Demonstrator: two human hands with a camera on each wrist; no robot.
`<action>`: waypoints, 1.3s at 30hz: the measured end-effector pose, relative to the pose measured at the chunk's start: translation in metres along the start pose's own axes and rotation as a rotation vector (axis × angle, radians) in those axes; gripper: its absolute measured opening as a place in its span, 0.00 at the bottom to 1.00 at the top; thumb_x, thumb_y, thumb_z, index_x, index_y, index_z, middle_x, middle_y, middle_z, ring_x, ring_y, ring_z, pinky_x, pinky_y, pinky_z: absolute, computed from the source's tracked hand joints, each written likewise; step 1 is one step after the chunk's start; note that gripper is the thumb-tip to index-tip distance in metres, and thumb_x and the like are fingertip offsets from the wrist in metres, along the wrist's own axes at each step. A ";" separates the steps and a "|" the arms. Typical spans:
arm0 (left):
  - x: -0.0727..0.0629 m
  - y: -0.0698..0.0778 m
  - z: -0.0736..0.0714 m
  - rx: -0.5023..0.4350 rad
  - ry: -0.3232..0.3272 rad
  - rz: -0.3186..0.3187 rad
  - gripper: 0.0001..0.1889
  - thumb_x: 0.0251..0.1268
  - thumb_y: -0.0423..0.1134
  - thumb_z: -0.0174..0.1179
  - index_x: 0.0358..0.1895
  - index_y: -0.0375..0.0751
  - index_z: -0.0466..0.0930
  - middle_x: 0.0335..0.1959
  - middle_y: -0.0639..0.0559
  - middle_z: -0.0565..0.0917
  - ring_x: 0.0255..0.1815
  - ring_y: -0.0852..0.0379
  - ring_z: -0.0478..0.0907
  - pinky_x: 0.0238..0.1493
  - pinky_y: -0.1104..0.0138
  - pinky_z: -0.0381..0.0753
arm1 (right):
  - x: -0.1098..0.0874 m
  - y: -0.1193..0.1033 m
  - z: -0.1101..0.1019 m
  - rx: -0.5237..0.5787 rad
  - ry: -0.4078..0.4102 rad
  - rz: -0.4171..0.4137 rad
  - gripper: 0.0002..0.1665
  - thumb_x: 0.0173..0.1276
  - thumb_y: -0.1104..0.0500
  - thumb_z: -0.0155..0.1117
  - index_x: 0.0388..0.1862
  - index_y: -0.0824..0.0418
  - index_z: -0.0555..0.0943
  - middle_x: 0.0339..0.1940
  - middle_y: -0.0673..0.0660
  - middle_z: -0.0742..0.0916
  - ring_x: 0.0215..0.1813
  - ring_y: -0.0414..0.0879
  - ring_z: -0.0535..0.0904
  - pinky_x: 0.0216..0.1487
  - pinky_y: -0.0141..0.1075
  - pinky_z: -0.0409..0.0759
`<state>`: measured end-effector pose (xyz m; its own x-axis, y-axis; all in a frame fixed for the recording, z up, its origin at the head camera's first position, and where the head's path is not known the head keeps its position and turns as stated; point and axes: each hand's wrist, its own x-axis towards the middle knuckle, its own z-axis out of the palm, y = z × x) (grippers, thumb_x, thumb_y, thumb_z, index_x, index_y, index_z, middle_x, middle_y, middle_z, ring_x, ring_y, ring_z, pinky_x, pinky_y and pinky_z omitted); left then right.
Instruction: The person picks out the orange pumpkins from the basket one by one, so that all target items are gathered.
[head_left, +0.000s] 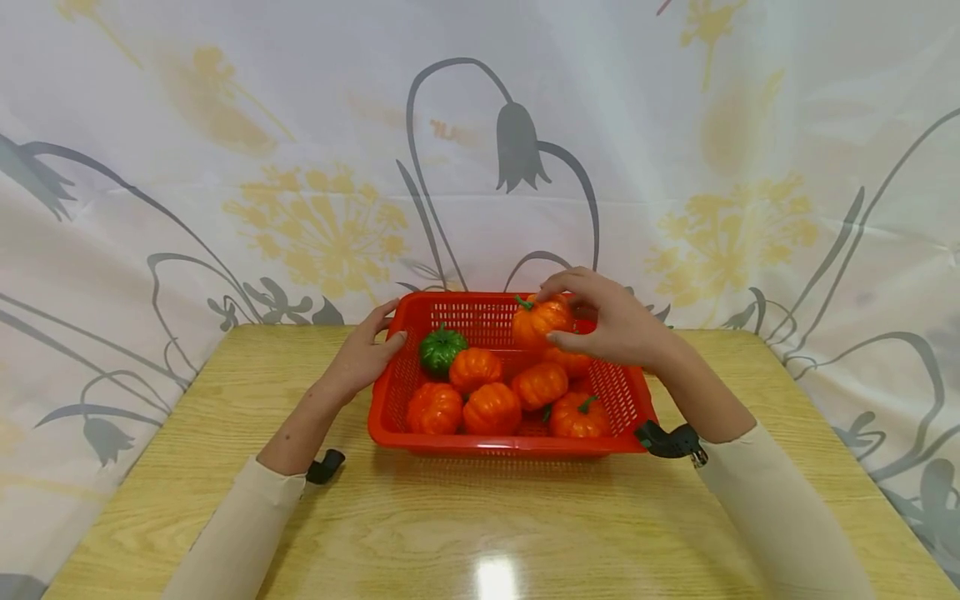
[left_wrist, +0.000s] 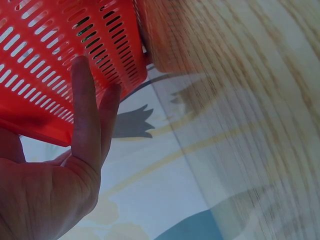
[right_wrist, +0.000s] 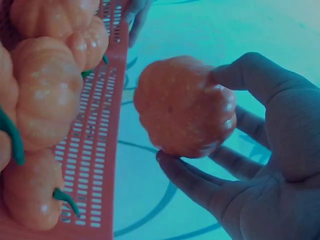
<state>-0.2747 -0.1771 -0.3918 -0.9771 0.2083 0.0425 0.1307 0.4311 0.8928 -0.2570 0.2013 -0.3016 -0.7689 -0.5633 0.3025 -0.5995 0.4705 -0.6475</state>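
Observation:
My right hand (head_left: 618, 323) holds a small orange toy pumpkin (head_left: 540, 325) with a green stem over the back right of a red plastic basket (head_left: 480, 443). Thumb and fingertips pinch its sides in the right wrist view, where the pumpkin (right_wrist: 182, 107) appears beside the basket wall. At the basket's left end, my left hand (head_left: 362, 358) grips the rim, thumb over the edge. Its long fingers (left_wrist: 86, 117) lie against the slotted outer wall in the left wrist view. Inside the basket are a green pumpkin (head_left: 441, 352) and several orange ones, including one at front right (head_left: 581, 415).
The basket stands on a light wood-grain table (head_left: 480, 517). Behind it hangs a pale cloth (head_left: 315, 108) printed with grey and yellow flowers. Black wrist straps show by both sleeves, the right one (head_left: 667, 440) close to the basket's front right corner.

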 end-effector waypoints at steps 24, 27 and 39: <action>-0.001 0.000 0.000 -0.006 0.001 -0.004 0.35 0.85 0.41 0.52 0.88 0.46 0.50 0.77 0.32 0.69 0.63 0.33 0.82 0.54 0.49 0.89 | -0.073 0.025 -0.017 0.125 0.233 0.049 0.26 0.68 0.72 0.73 0.63 0.61 0.78 0.73 0.60 0.77 0.57 0.49 0.82 0.62 0.24 0.80; -0.001 -0.001 -0.001 -0.003 0.000 0.000 0.35 0.85 0.41 0.52 0.88 0.46 0.50 0.77 0.32 0.68 0.64 0.34 0.82 0.54 0.49 0.89 | -0.080 0.030 -0.022 0.115 0.268 0.058 0.27 0.68 0.73 0.72 0.64 0.64 0.77 0.72 0.59 0.77 0.58 0.45 0.81 0.60 0.23 0.80; -0.001 0.001 -0.001 -0.007 0.002 -0.011 0.35 0.85 0.41 0.52 0.88 0.47 0.50 0.77 0.33 0.69 0.62 0.33 0.83 0.52 0.49 0.90 | -0.101 0.058 -0.044 0.078 0.375 0.165 0.27 0.69 0.75 0.69 0.64 0.68 0.73 0.68 0.50 0.78 0.60 0.38 0.79 0.59 0.19 0.79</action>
<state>-0.2741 -0.1779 -0.3908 -0.9789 0.2018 0.0334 0.1188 0.4275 0.8962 -0.2239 0.3158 -0.3389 -0.8897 -0.1914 0.4145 -0.4537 0.4733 -0.7551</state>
